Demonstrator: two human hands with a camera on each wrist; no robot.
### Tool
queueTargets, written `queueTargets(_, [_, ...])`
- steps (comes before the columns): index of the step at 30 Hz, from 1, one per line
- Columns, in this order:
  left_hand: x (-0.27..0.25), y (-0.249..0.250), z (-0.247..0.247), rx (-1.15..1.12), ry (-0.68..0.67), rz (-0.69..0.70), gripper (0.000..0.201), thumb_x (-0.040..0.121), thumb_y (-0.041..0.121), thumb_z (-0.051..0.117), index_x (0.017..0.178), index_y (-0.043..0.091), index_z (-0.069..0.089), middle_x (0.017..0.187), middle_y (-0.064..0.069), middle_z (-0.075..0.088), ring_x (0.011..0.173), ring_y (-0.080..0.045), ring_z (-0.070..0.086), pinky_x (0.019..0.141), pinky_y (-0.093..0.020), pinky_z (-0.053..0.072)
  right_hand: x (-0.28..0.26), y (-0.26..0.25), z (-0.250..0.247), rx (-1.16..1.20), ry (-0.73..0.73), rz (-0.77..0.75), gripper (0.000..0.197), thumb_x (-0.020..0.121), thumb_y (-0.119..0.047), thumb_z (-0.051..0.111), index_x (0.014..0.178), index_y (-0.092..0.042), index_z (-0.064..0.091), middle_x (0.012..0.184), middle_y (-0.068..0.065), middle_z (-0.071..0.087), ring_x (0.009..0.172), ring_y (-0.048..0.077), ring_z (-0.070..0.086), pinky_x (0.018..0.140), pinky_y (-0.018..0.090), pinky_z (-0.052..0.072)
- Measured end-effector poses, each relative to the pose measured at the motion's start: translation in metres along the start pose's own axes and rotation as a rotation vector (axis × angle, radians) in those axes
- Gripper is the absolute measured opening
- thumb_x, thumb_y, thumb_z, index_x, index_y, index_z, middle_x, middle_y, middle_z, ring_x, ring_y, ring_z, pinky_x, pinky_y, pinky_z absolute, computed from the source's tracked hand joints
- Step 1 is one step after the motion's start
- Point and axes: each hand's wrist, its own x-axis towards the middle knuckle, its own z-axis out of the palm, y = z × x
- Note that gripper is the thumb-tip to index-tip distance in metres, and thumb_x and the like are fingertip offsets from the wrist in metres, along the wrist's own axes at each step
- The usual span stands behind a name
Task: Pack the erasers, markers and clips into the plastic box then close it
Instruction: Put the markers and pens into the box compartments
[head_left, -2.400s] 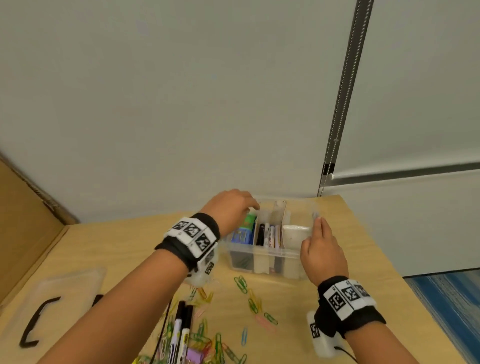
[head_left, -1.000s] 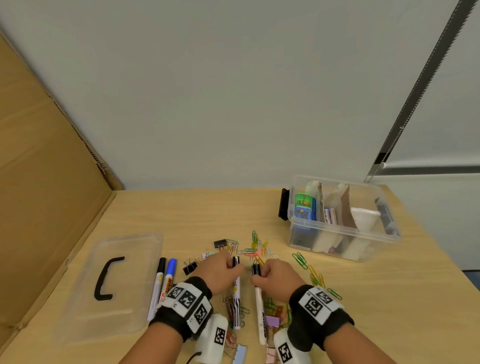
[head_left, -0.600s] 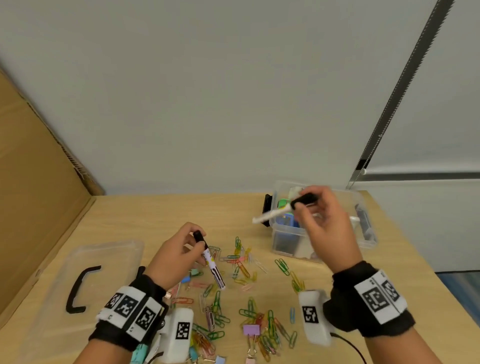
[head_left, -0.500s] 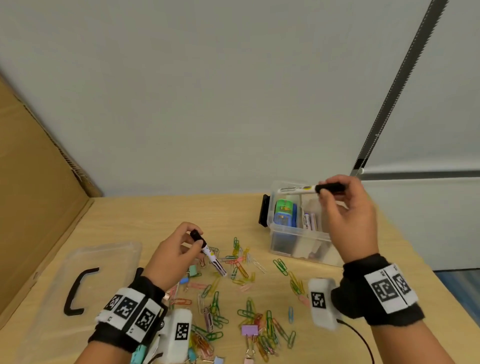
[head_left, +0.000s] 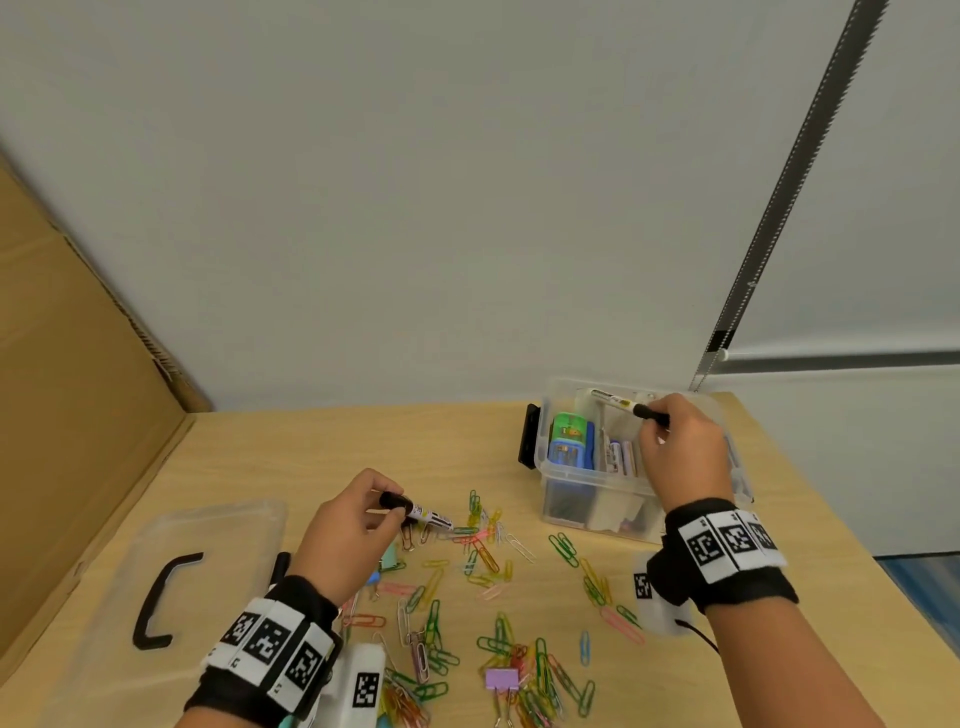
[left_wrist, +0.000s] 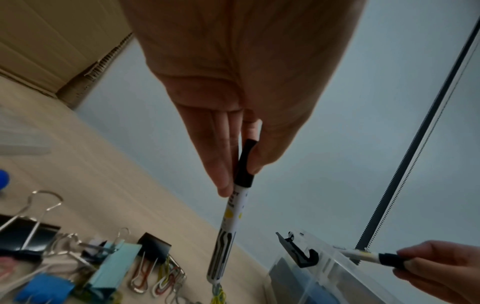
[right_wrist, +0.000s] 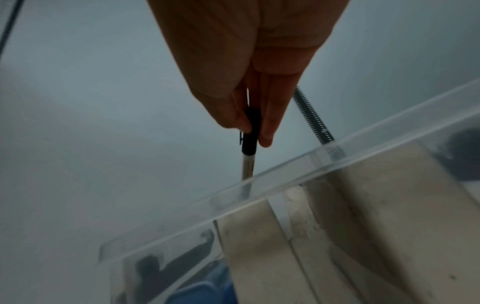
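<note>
The clear plastic box (head_left: 576, 501) stands open at the table's back right, with erasers (head_left: 569, 441) and cardboard dividers inside. My right hand (head_left: 675, 441) pinches the black cap of a white marker (head_left: 615, 401) and holds it level over the box's far rim (right_wrist: 272, 197). My left hand (head_left: 353, 525) pinches the black cap of a second white marker (head_left: 423, 516); its tip points down at the scattered clips (left_wrist: 218, 226). Coloured paper clips (head_left: 483, 556) and binder clips (left_wrist: 114, 265) lie between the hands.
The clear lid (head_left: 156, 597) with a black handle lies at the front left. Another marker (head_left: 280, 564) peeks out behind my left wrist. A cardboard panel (head_left: 62, 374) stands along the left side and a wall runs behind. The table edge falls away at right.
My right hand has carried its marker from the clip pile up to the box and lowered it toward the far rim. The left hand has kept its marker near the clips, barely moving.
</note>
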Motion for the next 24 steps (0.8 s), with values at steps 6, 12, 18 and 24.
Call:
queueTargets(6, [-0.002,-0.003,0.001,0.009,-0.003,-0.007,0.011,0.088,0.016,0.064,0.092,0.023,0.056,0.098,0.006,0.07,0.084,-0.009,0.07,0.08,-0.038,0.057,-0.004,0.011,0.0,-0.081,-0.011,0.069,0.008,0.088,-0.011,0.058,0.091,-0.005,0.062,0.074,0.003,0.054,0.064,0.022,0.052,0.059,0.027,0.039])
queueTargets(12, [-0.004,-0.002,0.002,0.008,0.006,-0.007,0.011,0.088,0.016,0.064,0.092,0.021,0.056,0.097,0.008,0.07,0.085,-0.006,0.069,0.081,-0.036,0.057,-0.006,0.011,-0.002,-0.109,0.01,0.078,0.008,0.086,-0.016,0.059,0.087,-0.01,0.055,0.079,0.005,0.055,0.069,0.024,0.055,0.058,0.031,0.045])
queueTargets(18, [-0.005,-0.001,0.004,0.029,-0.005,0.006,0.011,0.087,0.015,0.064,0.092,0.02,0.055,0.096,0.009,0.07,0.084,-0.004,0.068,0.08,-0.034,0.056,0.004,0.008,0.023,-0.553,-0.243,0.022,0.028,0.087,-0.039,0.056,0.099,-0.015,0.063,0.096,0.003,0.066,0.101,0.025,0.053,0.084,0.038,0.044])
queueTargets(24, [-0.009,0.001,0.006,0.018,0.029,0.029,0.012,0.088,0.013,0.063,0.088,0.021,0.054,0.096,0.009,0.069,0.085,0.0,0.066,0.078,-0.026,0.055,0.007,0.023,0.008,-0.475,-0.179,-0.038,0.029,0.091,-0.036,0.046,0.1,-0.022,0.069,0.112,-0.003,0.062,0.105,0.025,0.045,0.089,0.04,0.039])
